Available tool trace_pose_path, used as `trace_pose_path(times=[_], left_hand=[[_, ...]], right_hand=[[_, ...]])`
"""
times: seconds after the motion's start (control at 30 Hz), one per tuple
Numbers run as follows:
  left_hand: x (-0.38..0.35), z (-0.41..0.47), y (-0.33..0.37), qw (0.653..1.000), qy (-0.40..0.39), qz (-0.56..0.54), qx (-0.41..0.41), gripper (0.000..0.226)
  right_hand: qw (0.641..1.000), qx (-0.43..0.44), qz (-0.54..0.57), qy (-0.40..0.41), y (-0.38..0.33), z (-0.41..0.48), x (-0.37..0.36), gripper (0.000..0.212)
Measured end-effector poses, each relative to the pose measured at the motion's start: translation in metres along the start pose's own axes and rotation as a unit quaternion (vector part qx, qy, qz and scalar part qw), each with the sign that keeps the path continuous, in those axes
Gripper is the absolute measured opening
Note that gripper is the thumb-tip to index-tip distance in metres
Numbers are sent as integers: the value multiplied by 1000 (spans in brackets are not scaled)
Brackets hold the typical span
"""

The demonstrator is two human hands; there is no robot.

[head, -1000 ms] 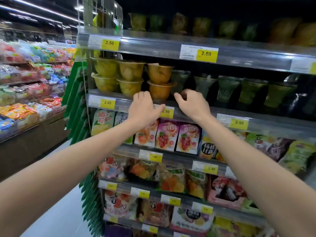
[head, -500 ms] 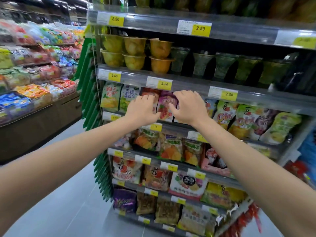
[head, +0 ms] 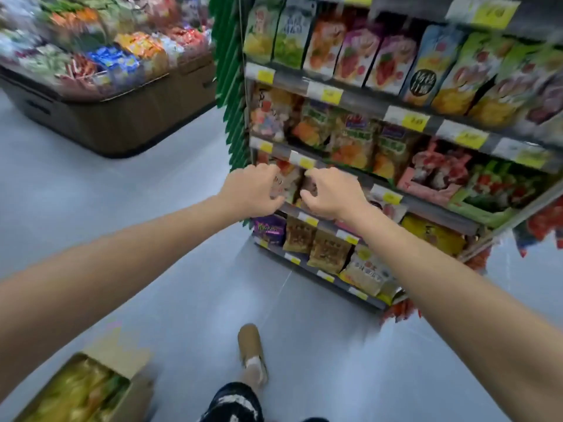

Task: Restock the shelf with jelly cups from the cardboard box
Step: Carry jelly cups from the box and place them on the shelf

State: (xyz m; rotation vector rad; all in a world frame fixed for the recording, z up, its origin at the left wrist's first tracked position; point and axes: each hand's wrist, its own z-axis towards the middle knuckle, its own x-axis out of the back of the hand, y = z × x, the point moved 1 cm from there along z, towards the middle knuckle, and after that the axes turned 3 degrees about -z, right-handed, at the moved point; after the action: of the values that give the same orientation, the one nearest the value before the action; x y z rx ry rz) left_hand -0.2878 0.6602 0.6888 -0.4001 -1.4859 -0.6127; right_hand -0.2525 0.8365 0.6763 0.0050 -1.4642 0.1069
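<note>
The jelly cups (head: 79,388) lie in the cardboard box (head: 122,356) on the floor (head: 152,214). The left hand (head: 253,190) and right hand (head: 332,193) have loose fingers and hold nothing. The cups are probably light and squashy, so hold their sides gently.

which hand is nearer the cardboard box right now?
Left. The left hand hangs up and to the right of the box, in front of the shelf; the right hand sits beside it, farther right.

The open cardboard box (head: 122,359) sits on the floor (head: 152,239), seemingly holding yellowish jelly cups (head: 76,391).
</note>
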Motion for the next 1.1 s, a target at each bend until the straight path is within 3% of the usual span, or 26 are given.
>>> trace_pose_path(times=[0.23,0.43,0.73,1.1], left_hand=[[-86,-124,-52,983,-129,-42,122,63],[-127,-245,-135,950,-183,-57,245,65],[-114,-436,-258,870,-132,-103,463,46],[-156,-577,-391,804,-196,-150,541,47]], right_hand=[[987,72,24,-140,-96,-44,-99,36],[955,180,18,-235,-206,-51,-151,53],[894,355,27,-271,-428,-40,-183,48],[837,417,-39,-353,-640,-36,-264,42]])
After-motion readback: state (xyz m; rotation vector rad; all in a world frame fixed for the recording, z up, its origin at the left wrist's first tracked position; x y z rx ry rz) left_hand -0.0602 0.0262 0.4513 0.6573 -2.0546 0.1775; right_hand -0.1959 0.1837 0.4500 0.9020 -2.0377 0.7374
